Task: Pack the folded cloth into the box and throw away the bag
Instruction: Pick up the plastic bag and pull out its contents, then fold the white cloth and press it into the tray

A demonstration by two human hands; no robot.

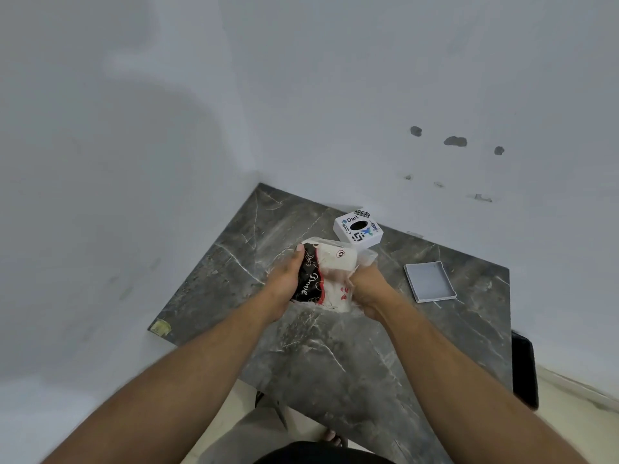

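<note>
A folded cloth [330, 279], white with a black and red printed band, sits inside a clear plastic bag [363, 257] held just above the dark marble table [335, 356]. My left hand [284, 283] grips the cloth's left side, thumb along the black band. My right hand [370, 291] clutches the bag's right edge. A shallow grey open box [429, 281] lies flat on the table to the right of my hands.
A white sticker-covered box with a round black hole [358, 230] stands at the back near the wall. White walls close the table's far and left sides. A black object [524, 373] sits past the table's right edge.
</note>
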